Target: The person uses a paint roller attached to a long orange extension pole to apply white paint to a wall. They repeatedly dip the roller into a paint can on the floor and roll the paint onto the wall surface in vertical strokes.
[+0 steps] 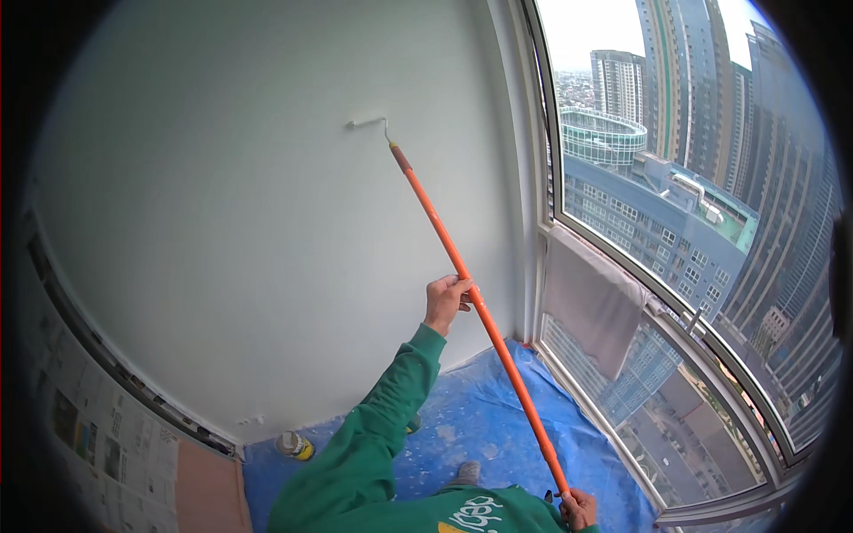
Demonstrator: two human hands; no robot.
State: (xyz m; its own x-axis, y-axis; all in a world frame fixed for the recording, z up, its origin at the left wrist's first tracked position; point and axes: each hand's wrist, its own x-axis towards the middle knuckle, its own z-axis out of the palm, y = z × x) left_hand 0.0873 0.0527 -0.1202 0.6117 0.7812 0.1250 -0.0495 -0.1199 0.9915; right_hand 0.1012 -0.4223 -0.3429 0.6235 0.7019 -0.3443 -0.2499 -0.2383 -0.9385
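A long orange extension pole (498,342) slants from the lower right up toward the wall. At its upper end a small paint roller (367,123) on a bent wire frame lies against the pale painted wall (258,231). My left hand (447,302) is closed on the pole near its middle, thumb and fingers around it. My right hand (578,509) grips the pole close to its lower end, by my body. Green sleeves cover my arms.
Blue plastic sheeting (444,444) covers the floor. A paint can (295,445) stands by the wall's foot. Newspaper (115,462) covers a surface at left. To the right are tall windows with a grey cloth (595,302) hanging over the rail, and high buildings outside.
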